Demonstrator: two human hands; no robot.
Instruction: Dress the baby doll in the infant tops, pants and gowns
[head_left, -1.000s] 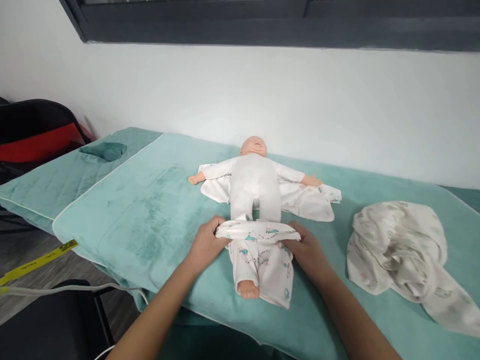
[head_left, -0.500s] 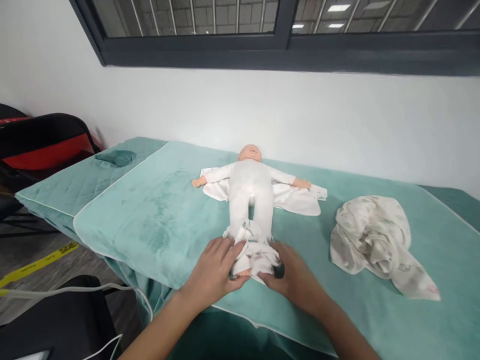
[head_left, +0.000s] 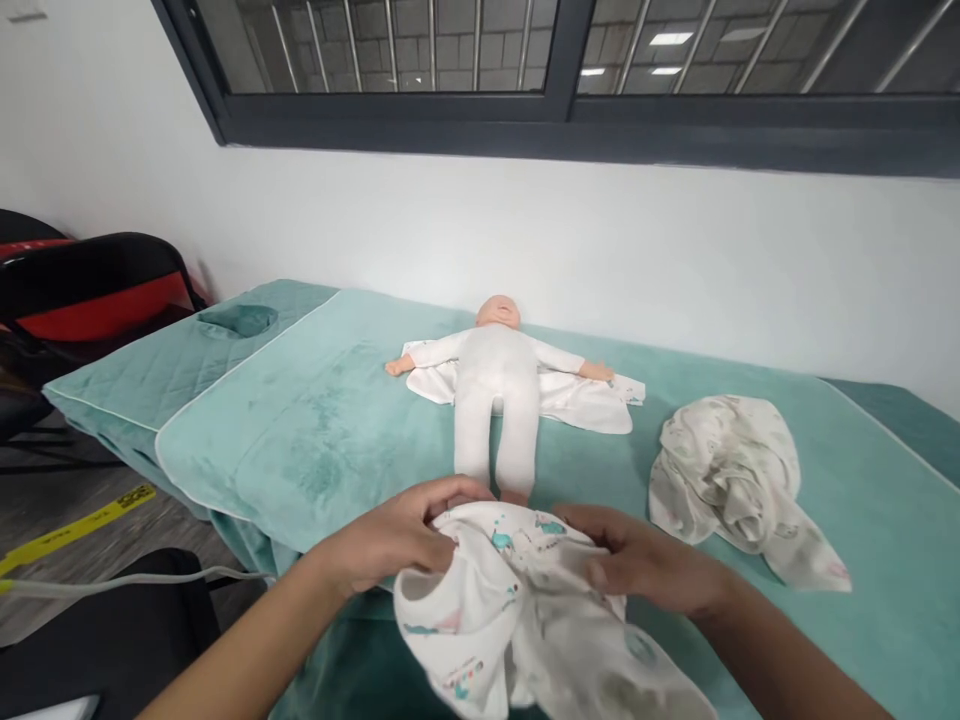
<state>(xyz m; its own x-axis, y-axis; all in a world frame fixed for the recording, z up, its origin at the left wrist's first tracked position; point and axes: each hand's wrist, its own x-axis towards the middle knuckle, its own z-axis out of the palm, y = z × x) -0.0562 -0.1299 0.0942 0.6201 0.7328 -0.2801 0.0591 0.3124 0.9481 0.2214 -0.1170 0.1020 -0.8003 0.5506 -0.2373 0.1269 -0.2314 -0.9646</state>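
Note:
A pair of white baby pants [head_left: 525, 600] with small coloured prints hangs between my hands at the near edge of the bed. My left hand [head_left: 409, 530] grips the upper left of the cloth, its thumb over the fabric. Closed on the opposite side is my right hand [head_left: 630, 560]. Just beyond them a baby doll [head_left: 497, 370] in a white body lies on its back, arms spread and head toward the wall. Its feet are partly hidden behind the cloth. Under its arms lies an opened white garment [head_left: 585, 400].
A crumpled printed cloth [head_left: 727, 480] rests on the right of the green-covered bed [head_left: 300, 430]. The bed has a face hole [head_left: 238, 320] at its left end. Black and red chairs [head_left: 105, 290] stand at the left. A pale cable [head_left: 135, 580] runs over a black seat [head_left: 112, 640].
The baby pants have come off the doll's lower legs and moved toward me in both hands. The legs now show bare of them. My view has shifted slightly.

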